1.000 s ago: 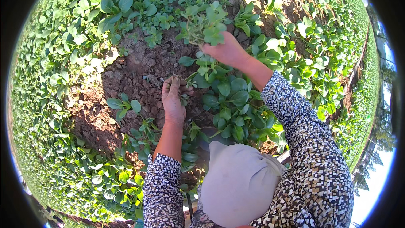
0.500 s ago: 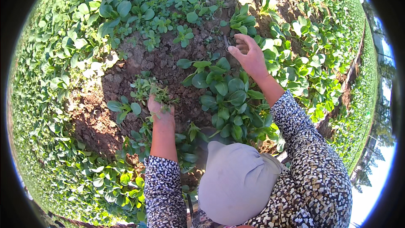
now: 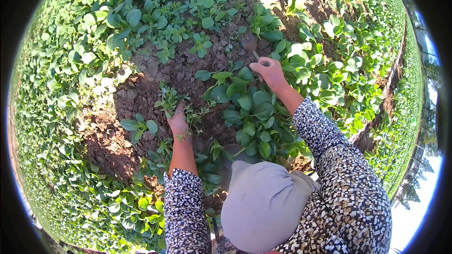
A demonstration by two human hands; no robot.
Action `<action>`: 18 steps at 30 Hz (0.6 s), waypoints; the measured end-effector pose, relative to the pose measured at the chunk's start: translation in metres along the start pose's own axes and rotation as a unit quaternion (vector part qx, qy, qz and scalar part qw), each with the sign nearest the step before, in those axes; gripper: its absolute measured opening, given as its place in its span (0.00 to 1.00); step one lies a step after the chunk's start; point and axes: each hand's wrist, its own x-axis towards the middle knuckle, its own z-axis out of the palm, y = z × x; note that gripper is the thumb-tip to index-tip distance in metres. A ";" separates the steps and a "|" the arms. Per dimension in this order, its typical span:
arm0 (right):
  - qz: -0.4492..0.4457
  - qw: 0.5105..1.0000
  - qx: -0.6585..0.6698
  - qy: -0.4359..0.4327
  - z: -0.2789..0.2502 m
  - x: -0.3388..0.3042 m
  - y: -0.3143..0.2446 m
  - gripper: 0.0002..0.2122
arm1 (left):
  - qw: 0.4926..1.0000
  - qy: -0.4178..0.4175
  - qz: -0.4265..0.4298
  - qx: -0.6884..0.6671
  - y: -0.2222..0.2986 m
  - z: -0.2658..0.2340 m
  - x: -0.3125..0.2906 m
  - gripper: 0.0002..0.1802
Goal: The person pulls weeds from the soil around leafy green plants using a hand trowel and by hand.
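My right hand is closed around the handle of a small hand trowel, whose metal blade points away over the soil beside a leafy green plant. The round end of the handle shows at the fist. Lower and to the left, my left hand is closed on a bunch of small-leaved weeds, with sprigs sticking out on both sides of the fingers. The leaves partly cover those fingers. A clump of broad-leaved greens grows between my two hands.
Bare brown soil lies around my left hand, with a small seedling beside it. Low weeds spread ahead, and dense leafy rows flank both sides. A grey cloth hat covers the lower middle of the view.
My right hand, half-open before, has closed on the trowel handle and come slightly nearer and left. My left hand has shifted a little to the right with the weeds.
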 end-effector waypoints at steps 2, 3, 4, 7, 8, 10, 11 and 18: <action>-0.063 0.995 -0.079 0.001 0.004 0.011 0.003 0.12 | 1.000 -0.012 0.025 -0.014 -0.010 -0.010 0.009 0.23; -0.107 0.985 -0.136 0.017 -0.003 0.024 0.003 0.12 | 0.999 -0.007 -0.007 -0.034 -0.007 0.006 0.002 0.23; -0.149 0.969 -0.194 0.032 -0.010 0.035 0.004 0.12 | 0.998 -0.002 -0.040 -0.054 -0.004 0.020 -0.006 0.23; -0.166 0.951 -0.255 0.054 0.025 0.061 -0.016 0.12 | 0.999 0.012 0.003 -0.029 -0.006 0.003 0.006 0.23; -0.163 0.946 -0.270 0.075 0.028 0.065 -0.018 0.12 | 1.000 0.006 0.001 -0.021 -0.004 0.004 0.002 0.23; -0.137 0.952 -0.262 0.078 0.022 0.055 -0.013 0.13 | 1.000 -0.013 -0.008 -0.003 0.000 0.014 -0.012 0.22; -0.128 0.955 -0.256 0.076 0.020 0.049 -0.014 0.13 | 1.000 -0.008 0.002 -0.009 0.002 0.016 -0.012 0.22; -0.123 0.968 -0.202 0.088 0.023 0.046 0.000 0.13 | 0.999 0.005 0.029 0.015 0.001 0.020 -0.017 0.17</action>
